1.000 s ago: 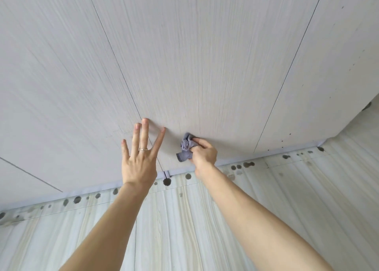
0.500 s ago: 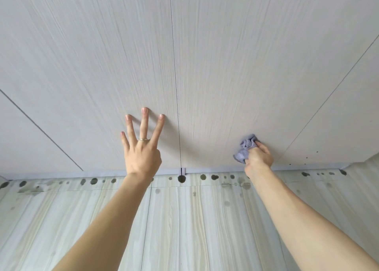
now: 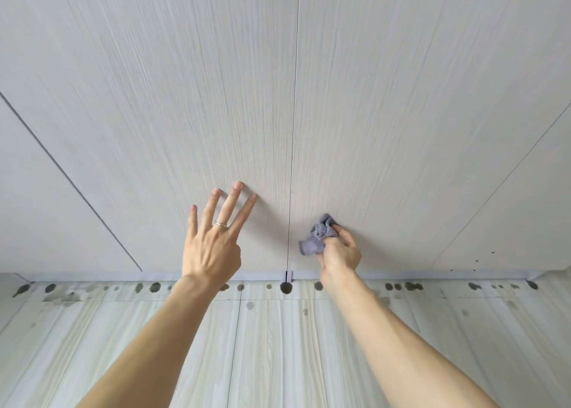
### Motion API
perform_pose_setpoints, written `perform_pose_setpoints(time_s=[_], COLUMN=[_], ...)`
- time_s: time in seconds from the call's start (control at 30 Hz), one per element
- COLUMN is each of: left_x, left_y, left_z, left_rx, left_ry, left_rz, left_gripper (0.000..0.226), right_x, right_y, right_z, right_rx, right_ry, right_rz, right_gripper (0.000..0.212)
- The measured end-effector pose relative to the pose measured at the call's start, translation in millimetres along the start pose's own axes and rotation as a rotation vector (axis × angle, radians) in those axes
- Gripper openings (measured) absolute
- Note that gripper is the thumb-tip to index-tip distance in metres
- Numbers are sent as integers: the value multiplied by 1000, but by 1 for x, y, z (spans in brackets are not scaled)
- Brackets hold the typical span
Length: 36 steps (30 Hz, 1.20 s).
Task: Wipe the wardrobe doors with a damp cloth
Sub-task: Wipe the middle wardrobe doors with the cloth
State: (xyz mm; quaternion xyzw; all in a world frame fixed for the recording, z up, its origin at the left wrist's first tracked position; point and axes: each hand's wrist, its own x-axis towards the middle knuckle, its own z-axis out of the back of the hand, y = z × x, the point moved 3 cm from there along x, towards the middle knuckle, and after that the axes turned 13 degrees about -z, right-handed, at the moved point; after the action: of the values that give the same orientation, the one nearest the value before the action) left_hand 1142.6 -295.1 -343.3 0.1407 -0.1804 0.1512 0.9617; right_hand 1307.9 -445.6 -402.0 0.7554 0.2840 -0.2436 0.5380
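Observation:
Pale wood-grain wardrobe doors [image 3: 386, 99] fill the upper view, split by a thin vertical gap at the centre. My right hand [image 3: 341, 254] grips a crumpled blue-grey cloth [image 3: 318, 237] and presses it against the lower part of the right door, just right of the gap. My left hand [image 3: 216, 237], with a ring on one finger, is spread open, its fingertips touching the low part of the left door.
The tiled floor [image 3: 278, 346] meets the wardrobe's base strip [image 3: 92, 275] below my hands. Dark wet spots [image 3: 285, 288] dot the floor along that strip. More door seams run diagonally at far left and far right.
My right hand has carried the cloth leftward along the right door, back toward the centre gap. My left hand stays spread on the left door.

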Motion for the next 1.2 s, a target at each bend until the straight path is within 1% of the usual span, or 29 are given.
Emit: perform_pose_setpoints(time_s=[0.07,0.13,0.23,0.3,0.37,0.47,0.53,0.63,0.7,0.77,0.83,0.87,0.93,1.0,1.03,1.07,1.13,1.2], left_x=[-6,-12,-18,-23,-26,-34,-37,-47,-52,-56,-59,-61,-63,-64,-64,-63,-63,-63], left_y=[7,11,10,13,18,33,42,60,69,77,79,80,80,82,83,83,82,80], left_z=[1,0,-2,-3,-4,-4,-3,-4,-6,-9,-13,-14,-15,-14,-14,-15,-17,-19], left_rx=[-34,-95,-142,-163,-173,-167,-169,-158,-171,-196,-224,-239,-262,-279,-284,-287,-312,-345], left_ry=[-5,-4,-16,-18,9,59,62,87,111,137,181,193,187,170,166,164,154,152], left_rz=[53,136,174,192,217,265,268,280,304,330,340,343,332,324,322,323,338,356], left_gripper=[118,119,118,117,117,117,117,115,115,113,113,114,114,113,113,113,113,113], right_x=[-2,-3,-4,-12,-27,-49,-63,-80,-86,-83,-72,-68,-61,-64,-71,-80,-109,-136], right_y=[26,53,82,89,86,59,42,19,4,-13,-31,-39,-44,-34,-25,-13,15,38], right_z=[10,21,32,27,16,-14,-34,-63,-77,-90,-95,-95,-89,-89,-92,-98,-116,-138], right_rx=[72,120,181,151,86,-108,-249,-401,-545,-812,-1177,-1318,-1471,-1477,-1431,-1356,-1141,-964], right_ry=[11,-13,-84,-144,-136,-43,6,85,121,174,159,151,128,108,111,124,127,94], right_rz=[28,79,203,298,407,587,759,980,1139,1343,1573,1666,1767,1837,1873,1906,1963,1993], right_gripper=[41,40,37,34,36,42,44,41,39,42,44,45,47,47,45,42,43,44])
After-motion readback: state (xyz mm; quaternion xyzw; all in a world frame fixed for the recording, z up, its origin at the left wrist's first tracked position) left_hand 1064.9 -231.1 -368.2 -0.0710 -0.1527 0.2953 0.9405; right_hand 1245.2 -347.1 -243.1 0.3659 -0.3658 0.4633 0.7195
